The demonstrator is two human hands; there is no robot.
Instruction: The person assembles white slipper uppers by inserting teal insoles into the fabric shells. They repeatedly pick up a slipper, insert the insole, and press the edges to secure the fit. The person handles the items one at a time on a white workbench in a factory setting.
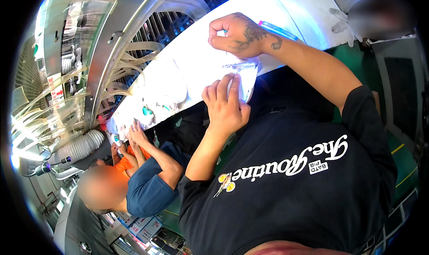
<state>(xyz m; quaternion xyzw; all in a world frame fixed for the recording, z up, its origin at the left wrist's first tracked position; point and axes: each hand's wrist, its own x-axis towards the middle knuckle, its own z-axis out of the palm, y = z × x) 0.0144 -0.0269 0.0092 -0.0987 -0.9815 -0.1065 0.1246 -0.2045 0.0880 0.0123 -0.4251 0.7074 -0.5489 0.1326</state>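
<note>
My left hand [225, 105] lies near the table's front edge, fingers stretched out and resting on a crumpled white piece [247, 83] that looks like fabric or thin film. Above and beyond it, my right hand [241, 35] is raised over the white table [196, 40], its fingers curled in with thumb and forefinger together. Whatever it pinches, if anything, is too small or hidden to make out. Just behind my right wrist, a slim pen-like stick [278, 30], blue with a pink end, rests on the table.
To the left, co-workers' hands [138, 134] work over white pieces with teal spots [147, 110] along the same table. A metal-framed machine [105, 54] with pale hoses stands behind. At the far right, a white-gloved hand [342, 25] of another person rests by the table's end.
</note>
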